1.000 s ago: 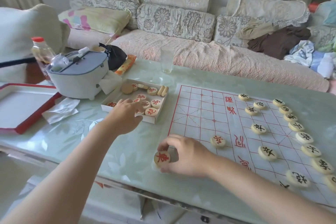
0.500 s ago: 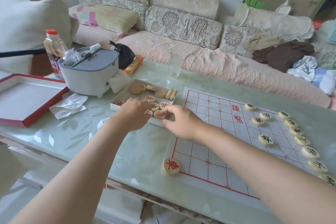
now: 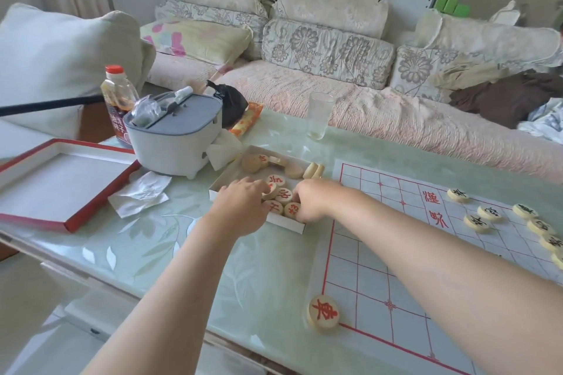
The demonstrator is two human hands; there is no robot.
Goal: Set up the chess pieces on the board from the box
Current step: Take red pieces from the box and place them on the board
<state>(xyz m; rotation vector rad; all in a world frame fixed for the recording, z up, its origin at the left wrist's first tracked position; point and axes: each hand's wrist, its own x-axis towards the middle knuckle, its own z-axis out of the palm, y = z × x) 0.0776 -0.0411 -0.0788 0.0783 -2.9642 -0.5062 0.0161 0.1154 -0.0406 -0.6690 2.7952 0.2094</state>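
A white box (image 3: 292, 224) holds several round wooden chess pieces with red characters (image 3: 284, 194). Both hands reach into it. My left hand (image 3: 240, 207) rests over the box's near-left part, fingertips on the pieces. My right hand (image 3: 313, 201) is curled at the box's near-right part, fingers touching a red piece (image 3: 292, 209); whether it grips one is hidden. The paper chess board (image 3: 396, 253) with red lines lies to the right. One red piece (image 3: 323, 311) stands on its near-left corner. Several black-character pieces (image 3: 476, 222) line the far right.
A grey-lidded white appliance (image 3: 173, 134) stands left of the box, with a sauce bottle (image 3: 117, 100) behind it. The red-edged box lid (image 3: 58, 179) lies at far left, crumpled tissue (image 3: 140, 195) beside it. An empty glass (image 3: 318, 116) stands behind the box. A sofa runs along the table's far side.
My right hand left the red piece on the board's near-left corner and moved up into the box. My left hand stayed at the box. The camera tilted closer.
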